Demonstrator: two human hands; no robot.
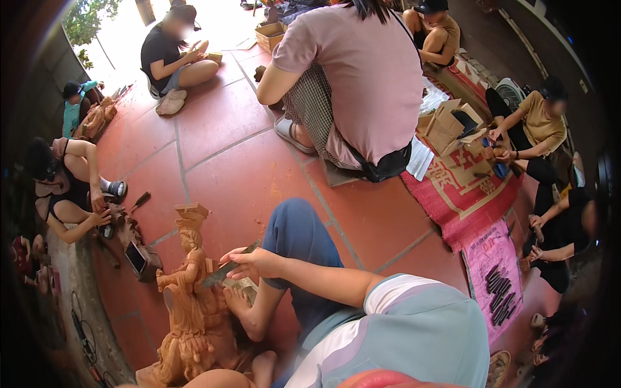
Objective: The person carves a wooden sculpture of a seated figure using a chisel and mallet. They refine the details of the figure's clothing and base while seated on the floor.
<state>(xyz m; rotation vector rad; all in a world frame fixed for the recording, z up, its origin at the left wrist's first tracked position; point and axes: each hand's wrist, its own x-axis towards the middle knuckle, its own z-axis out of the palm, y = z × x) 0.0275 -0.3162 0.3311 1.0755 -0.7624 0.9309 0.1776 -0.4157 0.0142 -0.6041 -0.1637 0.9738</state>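
Note:
A carved wooden statue (196, 284) of a robed figure stands upright on the floor at the lower left, orange-brown, with a tall block on its head. My right hand (251, 263) is closed round a flat, dark grey file-like tool (223, 273), held slantwise. The tool's lower end is close to the statue's side; whether it touches cannot be told. Part of my left arm (217, 379) shows at the bottom edge beside the statue's base, while my left hand is out of sight. My bare foot (240, 302) rests just right of the statue.
Left of the statue lie a phone (135, 260) on a wood block, and a dark-handled tool (140, 201). A person in a pink shirt (369, 77) squats ahead. A red mat (466, 187) with cardboard lies to the right. Several other people sit around, some holding work.

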